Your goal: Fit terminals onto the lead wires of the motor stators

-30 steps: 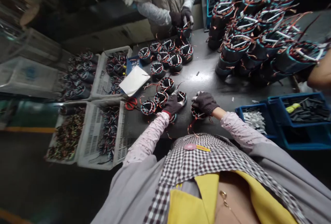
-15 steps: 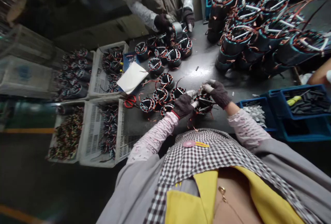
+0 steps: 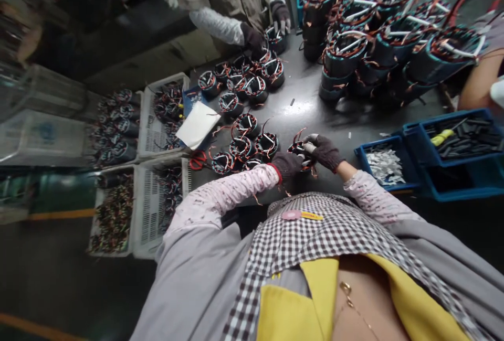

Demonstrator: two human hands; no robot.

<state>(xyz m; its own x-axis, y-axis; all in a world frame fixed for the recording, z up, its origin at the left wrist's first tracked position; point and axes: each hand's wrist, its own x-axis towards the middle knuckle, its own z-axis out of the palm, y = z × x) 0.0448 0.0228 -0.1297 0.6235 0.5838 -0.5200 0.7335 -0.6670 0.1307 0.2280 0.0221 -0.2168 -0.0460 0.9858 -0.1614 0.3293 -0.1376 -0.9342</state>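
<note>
On the dark metal table a motor stator (image 3: pixel 298 148), a dark ring with copper windings and loose reddish wires, sits between my gloved hands. My left hand (image 3: pixel 289 164) is closed around its near left side, its fingertips partly hidden. From the right, my right hand (image 3: pixel 324 152) has its grey fingertips closed at the upper rim, over the windings. Whether a single wire is pinched there is too small to tell. Just left of my left hand stands a group of similar stators (image 3: pixel 266 145), and red-handled scissors (image 3: pixel 198 160) lie beyond them.
At right are a blue bin of white pieces (image 3: pixel 385 167) and a blue bin of black sleeves (image 3: pixel 468 139). Stacked larger stators (image 3: pixel 344 55) stand at the back right. White crates (image 3: pixel 144 225) line the left side. Across the table, a co-worker's gloved hands (image 3: pixel 254 39) handle stators.
The stator between my hands has turned or tilted, and both hands have shifted around it. My left hand sits lower on its near side. The co-worker's lifted stator is down on the table. The view has shifted slightly.
</note>
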